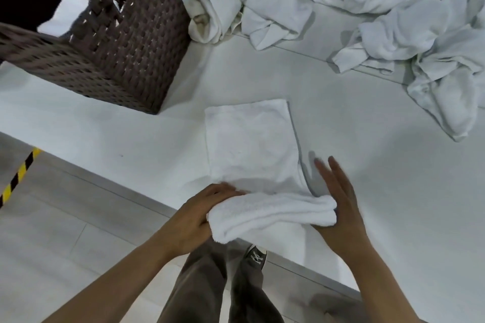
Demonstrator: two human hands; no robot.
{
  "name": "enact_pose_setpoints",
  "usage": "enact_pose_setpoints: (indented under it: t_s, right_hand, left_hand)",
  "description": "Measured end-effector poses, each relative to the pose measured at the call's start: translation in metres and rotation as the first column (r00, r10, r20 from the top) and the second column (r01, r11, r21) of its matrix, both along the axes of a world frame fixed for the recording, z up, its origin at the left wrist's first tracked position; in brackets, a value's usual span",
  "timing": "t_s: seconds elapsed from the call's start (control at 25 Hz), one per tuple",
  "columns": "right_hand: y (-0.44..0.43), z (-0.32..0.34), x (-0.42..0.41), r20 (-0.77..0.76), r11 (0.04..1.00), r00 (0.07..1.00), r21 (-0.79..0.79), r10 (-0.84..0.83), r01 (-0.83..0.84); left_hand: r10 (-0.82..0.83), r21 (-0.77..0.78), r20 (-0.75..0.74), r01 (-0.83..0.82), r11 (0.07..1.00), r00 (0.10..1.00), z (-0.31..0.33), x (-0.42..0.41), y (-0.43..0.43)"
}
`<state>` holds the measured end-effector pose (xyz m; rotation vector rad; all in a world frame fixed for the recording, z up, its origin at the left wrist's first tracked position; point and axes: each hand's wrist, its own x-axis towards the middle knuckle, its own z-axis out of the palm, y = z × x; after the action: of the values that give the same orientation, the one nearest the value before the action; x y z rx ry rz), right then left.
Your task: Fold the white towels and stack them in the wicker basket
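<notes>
Basket (126, 34): dark brown wicker, square, standing on the table's far left; its inside is out of view, so contents cannot be told.

Towel (252, 144): white, partly folded, lying flat on the table in front of the person, its near end rolled up and lifted off the surface between both hands.

Left hand (199, 217): fingers curled around the left end of the rolled part, gripping it.

Right hand (338, 207): flat and open, fingers straight and spread (slightly blurred), palm pressed against the roll's right end; no closed grip.

Loose towels (246, 0): white, crumpled, in heaps along the far edge, one heap just beside the basket, another at far right (433, 42), well apart from the folded one.

Table (367, 139): white, smooth, a seam line running across its far part.

Floor (52, 231): pale grey planks, with black-and-yellow tape (18, 176) at left. Brown trousers (204, 283) and a dark shoe (257, 254) show below the table edge.
</notes>
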<state>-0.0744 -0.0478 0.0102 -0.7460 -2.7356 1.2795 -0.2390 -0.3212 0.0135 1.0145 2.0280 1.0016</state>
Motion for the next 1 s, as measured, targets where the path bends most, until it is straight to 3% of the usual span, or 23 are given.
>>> enact_pose_setpoints:
  t_s: [0.12,0.28,0.44,0.64,0.8,1.0]
  right_hand:
    - [-0.002,0.001,-0.019,-0.154,0.985,0.978,0.124,0.138,-0.119]
    - [-0.024,0.013,-0.034,0.068,0.982,0.995,-0.172,-0.067,0.078]
    - [-0.031,0.014,-0.052,0.051,0.971,0.984,-0.159,-0.170,0.176]
    - [-0.043,-0.002,-0.076,0.161,0.917,0.930,-0.175,-0.331,0.357]
    - [-0.053,-0.008,-0.083,0.205,0.756,0.789,-0.224,-0.580,0.615]
    - [-0.057,-0.008,-0.075,0.225,0.744,0.760,-0.169,-0.610,0.646]
  left_hand:
    - [0.068,0.005,0.034,-0.068,0.998,0.997,0.001,-0.008,-0.011]
    - [0.278,-0.068,0.203,-0.269,0.961,0.939,0.001,-0.026,-0.008]
    - [0.354,-0.255,0.091,-0.322,0.912,0.931,0.002,-0.037,0.001]
    - [0.491,-0.291,0.051,-0.458,0.840,0.870,-0.006,-0.042,0.016]
    - [0.587,-0.355,-0.114,-0.584,0.730,0.802,-0.005,-0.036,0.037]
    - [0.636,-0.387,-0.159,-0.641,0.663,0.755,-0.008,-0.033,0.041]
